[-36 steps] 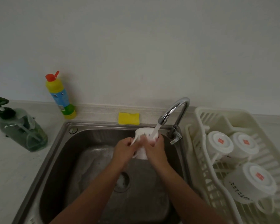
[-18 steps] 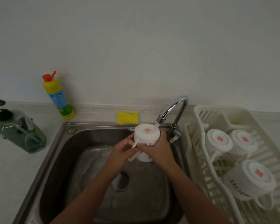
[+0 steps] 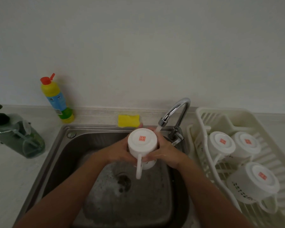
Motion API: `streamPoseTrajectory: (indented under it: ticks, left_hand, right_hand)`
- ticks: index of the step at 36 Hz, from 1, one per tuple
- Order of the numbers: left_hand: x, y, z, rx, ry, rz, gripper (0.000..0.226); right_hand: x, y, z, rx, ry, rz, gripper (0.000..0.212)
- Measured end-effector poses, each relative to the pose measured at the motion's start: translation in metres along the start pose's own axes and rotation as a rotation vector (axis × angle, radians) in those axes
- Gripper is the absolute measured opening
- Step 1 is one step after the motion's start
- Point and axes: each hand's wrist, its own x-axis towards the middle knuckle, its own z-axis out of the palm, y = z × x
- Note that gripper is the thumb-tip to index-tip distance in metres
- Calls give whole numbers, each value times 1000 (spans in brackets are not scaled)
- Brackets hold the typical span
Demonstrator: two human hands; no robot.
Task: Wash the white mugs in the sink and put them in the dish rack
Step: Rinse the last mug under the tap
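White ceramic mug (image 3: pixel 142 146), upturned at frame centre over the steel sink (image 3: pixel 59 155), is gripped by left hand (image 3: pixel 118 153) and right hand (image 3: pixel 165 152), fingers curled round it.

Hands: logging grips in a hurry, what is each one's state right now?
Left hand: holding the upturned white ceramic mug.
Right hand: holding the same mug.

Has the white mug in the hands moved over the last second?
Yes. The white ceramic mug has tipped bottom-up and now sits just left of the stream from the chrome faucet instead of under it.
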Motion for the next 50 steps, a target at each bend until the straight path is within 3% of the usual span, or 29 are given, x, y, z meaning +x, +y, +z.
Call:
streamPoseTrajectory:
  ticks: [3, 8, 11, 16, 20, 27, 32, 35, 41, 47, 50]
  left_hand:
    - [3, 1, 12, -41, 86, 67, 104]
    - [8, -16, 28, -21, 348, 156, 93]
    - [9, -26, 34, -9, 558, 103, 98]
    - [20, -23, 54, -48, 848, 174, 88]
    - [33, -23, 69, -54, 950, 129, 90]
    - [49, -28, 84, -153, 970, -9, 98]
    - [53, -22, 97, -179, 980, -20, 108]
    - [55, -17, 101, -121, 974, 16, 103]
    - [47, -13, 109, -39, 801, 89, 112]
    - [25, -16, 94, -91, 643, 197, 98]
    - [14, -24, 82, -120, 617, 202, 111]
  right_hand:
    - [0, 8, -4, 166, -24, 37, 104]
    - [-1, 17, -6, 188, 20, 41, 95]
    - [-3, 23, -2, 207, 208, 48, 77]
    - [-8, 21, 22, 46, 485, 149, 6]
    - [-14, 16, 42, -30, 560, 220, 14]
    - [-17, 19, 57, -82, 742, 207, 13]
    - [-14, 19, 58, 11, 829, 243, 12]
    - [-21, 14, 56, 161, 886, 173, 17]
    - [-30, 21, 46, 341, 1121, 97, 29]
    - [-25, 31, 33, 384, 1065, 93, 29]
    - [-24, 30, 30, 239, 1006, 10, 35]
